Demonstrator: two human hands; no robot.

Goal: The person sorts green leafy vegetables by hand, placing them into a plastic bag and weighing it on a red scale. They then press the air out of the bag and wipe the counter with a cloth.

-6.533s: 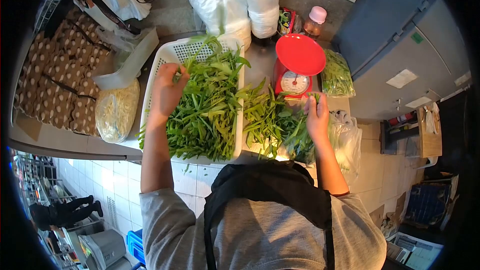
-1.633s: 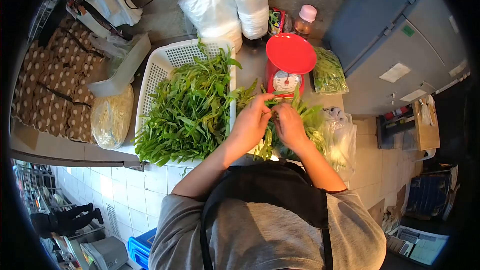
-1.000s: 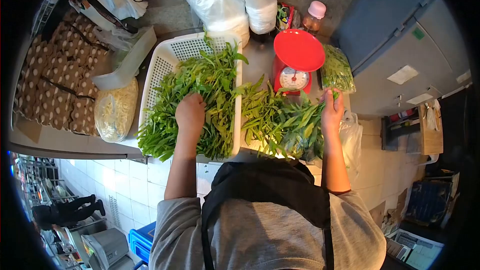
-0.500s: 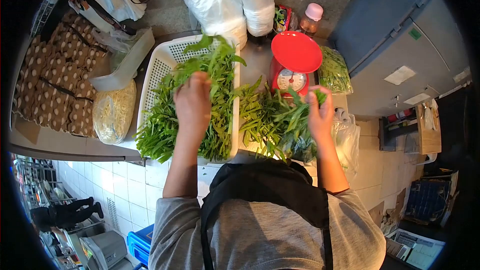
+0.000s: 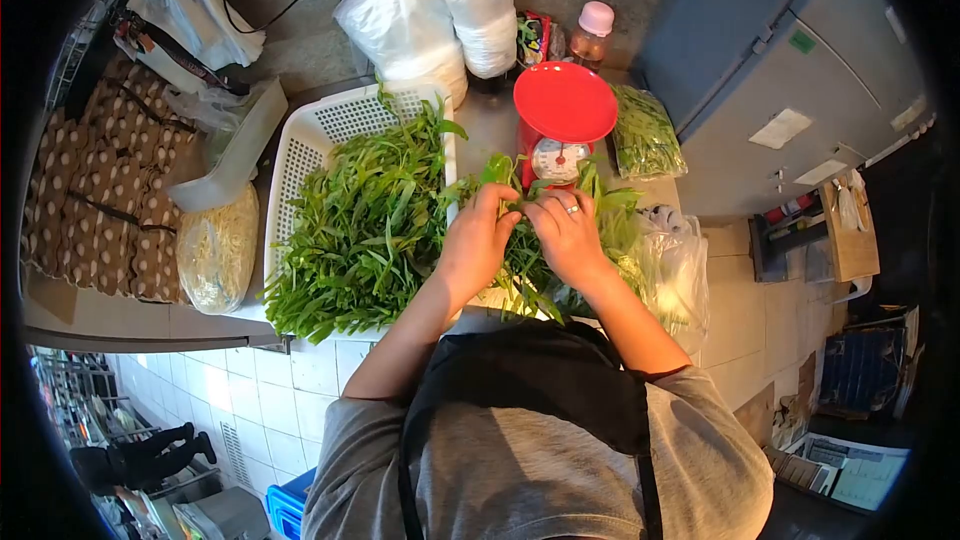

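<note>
My left hand (image 5: 476,240) and my right hand (image 5: 566,238) are close together over a loose pile of leafy greens (image 5: 522,275), in front of a red dial scale (image 5: 567,105). Both hands have curled fingers pinching green stems, with leaves sticking up above them. A ring shows on my right hand. To the left stands a white perforated basket (image 5: 449,155), heaped with the same long, narrow-leaved greens (image 5: 360,220). The scale's round red pan holds nothing. Part of the pile is hidden beneath my hands.
Behind the basket stand white plastic bag bundles (image 5: 405,25) and a pink-capped bottle (image 5: 592,35). A bag of greens (image 5: 645,135) lies right of the scale, near a grey cabinet (image 5: 770,90). Egg trays (image 5: 95,200) and a bag of sprouts (image 5: 217,255) are at left.
My left hand has moved right from above the basket, leaving the greens it held there. My right hand has shifted left, and both now meet over the loose pile.
</note>
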